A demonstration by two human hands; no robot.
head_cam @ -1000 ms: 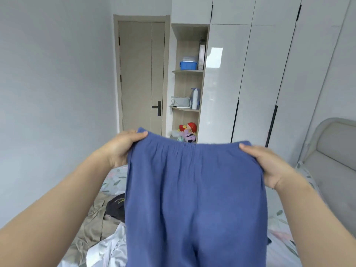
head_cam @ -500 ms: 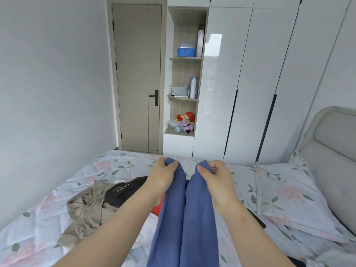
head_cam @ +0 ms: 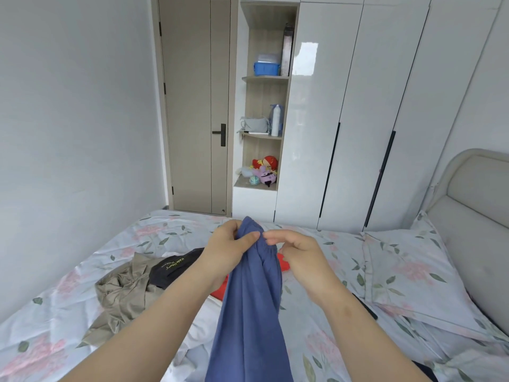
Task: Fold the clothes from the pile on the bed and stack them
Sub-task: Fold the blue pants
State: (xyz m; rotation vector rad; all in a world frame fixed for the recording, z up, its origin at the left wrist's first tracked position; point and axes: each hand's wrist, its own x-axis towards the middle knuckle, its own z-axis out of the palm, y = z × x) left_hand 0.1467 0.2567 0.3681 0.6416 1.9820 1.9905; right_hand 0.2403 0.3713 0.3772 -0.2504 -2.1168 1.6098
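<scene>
Blue trousers (head_cam: 250, 299) hung halved lengthwise over bed (head_cam: 311, 340), pile (head_cam: 124, 293) at 9 o'clock. Waistband (head_cam: 265, 250) clamped in left hand (head_cam: 228, 252); right hand (head_cam: 298, 253) at its 3 o'clock, grip cannot be told. 2 waistband corners should be matched before laying.

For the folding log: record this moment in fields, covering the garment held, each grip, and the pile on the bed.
garment held: blue garment, hangs down from the grips, waistband gathered at the top
left grip: holds the bunched waistband
right grip: fingers curled at the waistband edge; hold unclear
pile: khaki garment, black garment, red garment, all unfolded
bed: floral sheet, pillow at right
stack: none in view
</scene>
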